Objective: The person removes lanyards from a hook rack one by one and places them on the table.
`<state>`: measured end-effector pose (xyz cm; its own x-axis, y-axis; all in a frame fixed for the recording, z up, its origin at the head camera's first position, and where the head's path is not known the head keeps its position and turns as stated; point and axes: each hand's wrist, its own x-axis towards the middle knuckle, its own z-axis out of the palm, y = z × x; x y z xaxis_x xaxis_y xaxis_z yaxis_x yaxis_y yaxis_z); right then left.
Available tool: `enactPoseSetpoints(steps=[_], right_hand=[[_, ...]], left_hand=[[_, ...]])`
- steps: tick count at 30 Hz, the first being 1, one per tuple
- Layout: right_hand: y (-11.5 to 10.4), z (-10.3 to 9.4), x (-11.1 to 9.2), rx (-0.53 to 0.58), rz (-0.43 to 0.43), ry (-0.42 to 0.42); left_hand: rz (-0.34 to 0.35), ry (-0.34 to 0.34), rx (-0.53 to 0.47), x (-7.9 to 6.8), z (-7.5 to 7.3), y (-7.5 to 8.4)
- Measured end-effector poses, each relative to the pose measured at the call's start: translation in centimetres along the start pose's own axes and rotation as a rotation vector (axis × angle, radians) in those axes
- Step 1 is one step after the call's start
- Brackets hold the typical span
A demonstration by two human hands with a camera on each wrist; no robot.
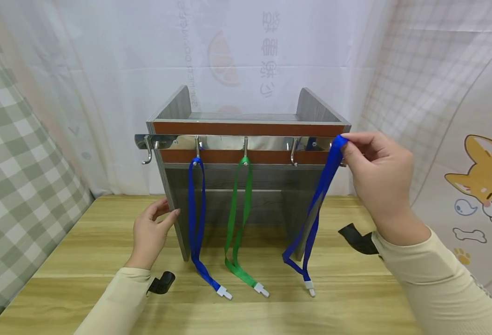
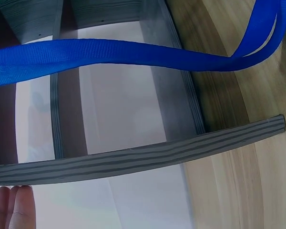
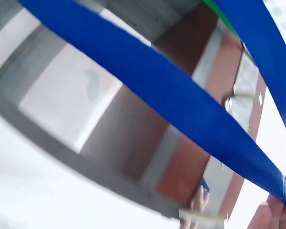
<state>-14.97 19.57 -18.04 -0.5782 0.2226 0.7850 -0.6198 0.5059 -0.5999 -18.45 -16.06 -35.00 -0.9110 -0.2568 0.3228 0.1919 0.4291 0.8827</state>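
Observation:
My right hand (image 1: pixel 380 174) pinches the top of a blue lanyard (image 1: pixel 327 172) between thumb and fingers, at the right end of a metal hook rail (image 1: pixel 225 142). The lanyard's loop hangs down to a white clip; in the right wrist view its blue strap (image 3: pixel 157 95) crosses the picture. Low at the left, my left hand (image 1: pixel 150 232) touches the side panel of a grey wooden shelf (image 1: pixel 171 186). In the left wrist view its fingertips (image 2: pixel 24 200) meet the panel's outer face. A second blue lanyard (image 1: pixel 192 209) and a green lanyard (image 1: pixel 231 223) hang from rail hooks.
The shelf stands on a wood-grain table (image 1: pixel 82 251). Bare hooks show on the rail, one at the far left (image 1: pixel 147 151) and another right of the middle (image 1: pixel 293 152). White printed curtains (image 1: pixel 116 93) hang behind, and green checked cloth (image 1: pixel 15 153) is at the left.

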Motion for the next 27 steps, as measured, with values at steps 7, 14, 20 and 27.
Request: enactPoseSetpoints(steps=[7,14,20,27], right_hand=[[-0.1,-2.8,1.9,0.059,0.089,0.101],[0.2,-4.9,3.5,0.236,0.102,0.200],[1.1,-6.8,4.6,0.272,0.223,0.248],[2.2,-9.0,5.0,-0.075,0.316,0.227]], left_hand=[[0.001,0.002,0.004,0.1,-0.1,0.0],[0.001,-0.003,0.013,0.1,-0.4,-0.1],[-0.005,-0.005,0.020,0.1,-0.6,-0.3],[0.007,-0.010,0.009,0.1,-0.6,-0.2]])
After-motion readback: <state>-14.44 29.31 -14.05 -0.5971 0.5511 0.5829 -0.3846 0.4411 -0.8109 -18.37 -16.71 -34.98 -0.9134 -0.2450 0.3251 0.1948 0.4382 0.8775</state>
